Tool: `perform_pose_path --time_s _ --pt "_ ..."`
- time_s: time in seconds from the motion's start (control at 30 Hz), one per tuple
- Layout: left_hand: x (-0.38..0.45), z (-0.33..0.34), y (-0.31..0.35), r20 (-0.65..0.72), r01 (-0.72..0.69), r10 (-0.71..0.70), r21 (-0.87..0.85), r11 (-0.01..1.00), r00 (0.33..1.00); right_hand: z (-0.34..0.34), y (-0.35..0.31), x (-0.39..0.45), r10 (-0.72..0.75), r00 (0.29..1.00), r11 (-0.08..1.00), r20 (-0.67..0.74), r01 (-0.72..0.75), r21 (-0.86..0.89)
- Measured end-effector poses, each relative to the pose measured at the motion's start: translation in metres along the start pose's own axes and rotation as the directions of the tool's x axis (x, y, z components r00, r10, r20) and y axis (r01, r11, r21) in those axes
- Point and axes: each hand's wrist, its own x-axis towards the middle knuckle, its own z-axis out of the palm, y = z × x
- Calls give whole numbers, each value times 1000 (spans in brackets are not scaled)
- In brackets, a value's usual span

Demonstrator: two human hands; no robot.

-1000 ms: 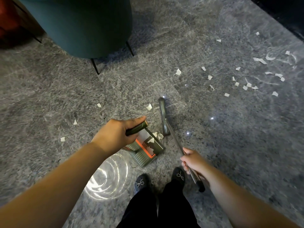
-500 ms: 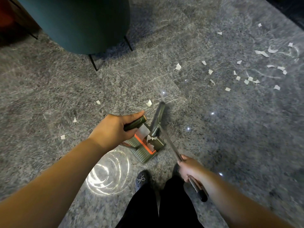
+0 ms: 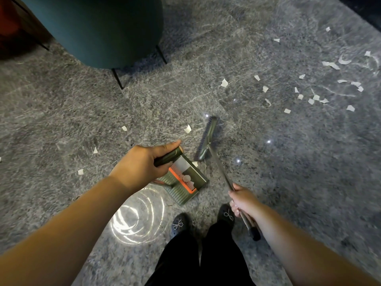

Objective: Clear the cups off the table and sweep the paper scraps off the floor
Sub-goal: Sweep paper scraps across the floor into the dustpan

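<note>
Your left hand gripped the dustpan handle, your right hand curled round the broom shaft, broom head just beside the pan mouth, perhaps some scraps inside, more paper scraps scattered far right on the floor

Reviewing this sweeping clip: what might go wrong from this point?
Scraps already lie in the green dustpan with the orange comb, which the left hand holds by its handle; tilting it might spill them. The dark long-handled broom in the right hand sits near the pan, far from the white paper scraps scattered right.
</note>
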Motion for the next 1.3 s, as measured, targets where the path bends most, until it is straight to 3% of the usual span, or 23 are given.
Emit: perform_pose_path --time_s 0.13,0.27,0.33,0.37,0.43,0.53,0.67,1.0,1.17,1.23,1.3 --pt "4 -1 4 1 -2 2 -9 1000 1000 7 9 -9 61 997 998 36 -60 -12" --pt "3 -7 6 15 -7 7 5 1000 1000 -9 27 -24 -19 999 999 47 17 45" --pt "-1 -11 7 2 -13 13 13 1000 1000 -16 34 -28 -25 964 996 266 -1 94" --pt "-2 -13 6 -6 1 -1 6 1000 1000 -18 35 -26 -49 962 997 268 29 77" --pt "-5 -16 4 -18 25 -25 7 1000 1000 -28 34 -23 97 979 986 179 -119 116" --pt "-4 -16 5 -7 32 -31 31 999 999 -28 23 -25 52 999 997 13 -53 59" --pt "6 -10 15 16 58 -60 109 992 998 -25 -1 -14 68 997 994 -40 -64 92" --pt "13 -16 17 11 46 -48 122 992 999 -18 9 -35 207 952 959 225 -243 146" --pt "-3 -21 3 -18 56 -54 93 994 998 -17 -2 -50 104 968 986 229 -131 104" --pt "-10 -19 -2 -52 91 -88 53 994 995 -17 -9 -49 124 962 983 243 -152 101" --pt "-17 -18 -8 -80 122 -121 17 992 989 -17 -18 -49 67 983 989 171 -88 118"
